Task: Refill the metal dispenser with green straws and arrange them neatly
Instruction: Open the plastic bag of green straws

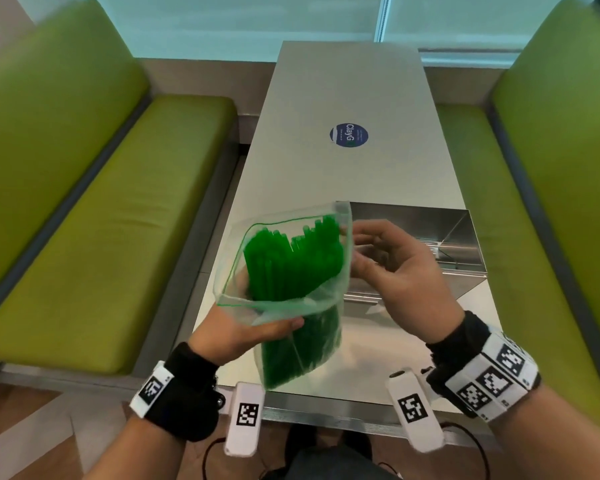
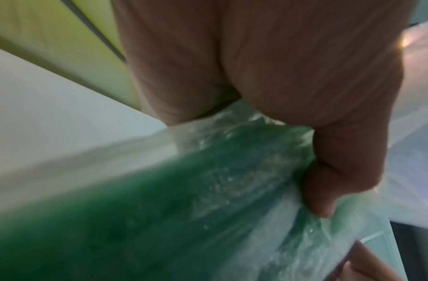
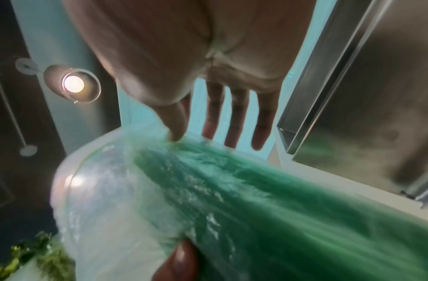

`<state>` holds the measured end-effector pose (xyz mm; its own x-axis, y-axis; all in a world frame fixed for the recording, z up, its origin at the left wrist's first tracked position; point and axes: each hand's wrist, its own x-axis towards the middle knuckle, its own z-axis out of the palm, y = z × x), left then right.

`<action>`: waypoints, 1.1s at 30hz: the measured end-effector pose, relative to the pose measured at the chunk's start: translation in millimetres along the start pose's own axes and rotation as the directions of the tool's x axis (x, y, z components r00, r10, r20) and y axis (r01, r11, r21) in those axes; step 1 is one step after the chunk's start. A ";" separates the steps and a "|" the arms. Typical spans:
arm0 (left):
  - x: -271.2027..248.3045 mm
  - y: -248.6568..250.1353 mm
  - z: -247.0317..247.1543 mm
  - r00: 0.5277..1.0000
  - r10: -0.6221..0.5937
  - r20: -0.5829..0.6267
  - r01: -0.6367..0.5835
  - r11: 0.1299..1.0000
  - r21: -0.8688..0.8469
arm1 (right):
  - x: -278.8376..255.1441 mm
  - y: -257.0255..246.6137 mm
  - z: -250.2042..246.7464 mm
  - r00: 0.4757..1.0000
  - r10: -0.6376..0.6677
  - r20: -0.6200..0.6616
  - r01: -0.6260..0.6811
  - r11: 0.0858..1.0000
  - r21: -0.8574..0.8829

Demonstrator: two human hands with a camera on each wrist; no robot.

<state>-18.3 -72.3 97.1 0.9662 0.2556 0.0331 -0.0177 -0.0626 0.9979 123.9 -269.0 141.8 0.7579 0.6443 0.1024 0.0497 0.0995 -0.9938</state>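
wrists: black bands (image 1: 187, 393) | tags: white blocks with black square codes (image 1: 492, 379) | pods: white, coded, at 6 o'clock (image 1: 245, 419) | cables: thin black (image 1: 478, 445)

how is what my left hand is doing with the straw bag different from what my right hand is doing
The left hand grips the plastic bag around its middle, thumb across the front; the right hand only pinches the bag's top edge. The left hand's fingers are curled round the green straws; the right hand's other fingers are spread straight. Both touch the bag.
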 end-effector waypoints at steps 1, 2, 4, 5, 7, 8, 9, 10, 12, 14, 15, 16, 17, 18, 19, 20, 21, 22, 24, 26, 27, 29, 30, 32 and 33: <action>1.2 1.5 1.4 1.000 0.014 -0.002 -0.014 1.000 0.016 | -0.6 -1.6 1.3 0.999 0.004 -0.045 -0.001 0.998 0.060; 2.1 2.8 3.3 1.000 0.024 -0.016 -0.024 0.999 0.024 | -1.0 -2.5 1.0 0.996 0.009 -0.087 0.001 0.994 0.112; 2.3 4.8 8.2 0.999 0.031 -0.033 -0.030 0.999 0.019 | -1.9 -3.4 -2.5 0.994 0.012 -0.105 0.005 0.987 0.161; 1.6 4.0 9.8 0.999 0.028 -0.035 -0.027 1.000 0.015 | -2.8 -4.2 -4.2 0.997 0.000 -0.073 0.012 0.986 0.165; 0.6 4.6 12.6 1.000 0.016 -0.027 -0.016 1.000 0.008 | -4.2 -3.2 -5.2 1.000 -0.024 -0.009 0.025 0.991 0.135; 0.6 4.3 13.8 1.000 0.010 -0.025 -0.010 1.000 0.001 | -5.0 -3.9 -4.6 1.000 -0.023 -0.005 0.024 0.994 0.106; 1.5 4.4 15.4 1.000 0.008 -0.019 -0.008 1.000 -0.003 | -5.9 -4.8 -3.5 1.000 -0.015 -0.017 0.017 0.996 0.082; 2.7 4.5 17.0 1.000 0.007 -0.020 -0.007 1.000 -0.007 | -6.2 -4.5 -2.6 1.000 -0.004 -0.029 0.006 0.997 0.073; 5.5 3.1 19.8 0.999 -0.002 -0.039 0.000 0.999 -0.045 | -7.2 -3.4 1.7 0.999 0.018 -0.034 -0.015 0.996 0.086; 6.9 1.9 20.9 0.998 0.011 -0.055 -0.016 0.996 -0.085 | -6.7 -0.5 4.9 0.996 0.038 -0.079 -0.027 0.991 0.129; 8.0 0.4 20.4 0.998 0.016 -0.061 -0.022 0.995 -0.094 | -5.8 1.4 5.1 0.991 0.043 -0.127 -0.024 0.989 0.147; 9.1 -0.7 19.9 0.998 0.023 -0.060 -0.028 0.995 -0.092 | -5.4 2.5 5.2 0.986 0.027 -0.165 -0.004 0.990 0.140; 10.6 -1.3 19.1 0.998 0.030 -0.058 -0.035 0.995 -0.093 | -5.8 4.4 5.4 0.983 -0.017 -0.180 0.031 0.997 0.074; 12.3 -0.3 18.6 0.998 0.034 -0.056 -0.039 0.994 -0.100 | -6.9 6.9 4.8 0.983 -0.086 -0.161 0.078 0.995 -0.059; 14.1 0.6 18.1 0.998 0.037 -0.057 -0.043 0.993 -0.108 | -9.3 9.3 4.8 0.983 -0.150 -0.110 0.124 0.970 -0.211; 15.2 1.3 17.7 0.998 0.036 -0.056 -0.042 0.993 -0.112 | -12.4 12.6 3.9 0.981 -0.188 -0.045 0.164 0.932 -0.322; 16.2 2.2 16.7 0.998 0.033 -0.053 -0.039 0.992 -0.119 | -15.6 15.2 1.7 0.981 -0.195 0.014 0.187 0.918 -0.349; 16.5 4.0 15.9 0.999 0.017 -0.051 -0.023 0.991 -0.128 | -18.4 14.5 -1.4 0.984 -0.164 0.062 0.175 0.944 -0.280; 14.5 4.0 16.2 0.999 0.005 -0.040 -0.011 0.990 -0.140 | -21.3 8.9 -8.6 0.979 -0.060 0.194 0.068 0.997 -0.039; 11.6 9.9 21.0 1.000 -0.011 -0.016 0.008 0.984 -0.176 | -22.1 7.0 -9.9 0.943 0.025 0.331 -0.044 0.998 0.050; 11.6 14.0 25.2 1.000 -0.011 0.024 0.016 0.981 -0.193 | -21.4 9.9 -7.1 0.927 0.056 0.370 -0.076 0.996 0.039; 14.8 18.5 34.5 0.990 0.014 0.137 0.014 0.980 -0.199 | -19.0 20.4 3.3 0.919 0.100 0.382 -0.124 0.992 0.039; 17.5 22.8 39.1 0.985 0.017 0.170 0.015 0.982 -0.189 | -18.6 25.5 7.6 0.926 0.120 0.359 -0.145 0.988 0.044; 23.1 27.8 44.2 0.986 0.025 0.166 0.001 0.988 -0.156 | -18.4 29.8 10.0 0.942 0.152 0.301 -0.177 0.983 0.058; 24.3 31.4 44.5 0.989 0.007 0.146 0.013 0.990 -0.142 | -19.2 29.9 9.0 0.946 0.144 0.291 -0.169 0.984 0.060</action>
<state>16.1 -110.9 126.8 0.9932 0.1118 0.0320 -0.0409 0.0781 0.9961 105.0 -271.5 110.6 0.5345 0.8445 -0.0339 -0.1178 0.0347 -0.9924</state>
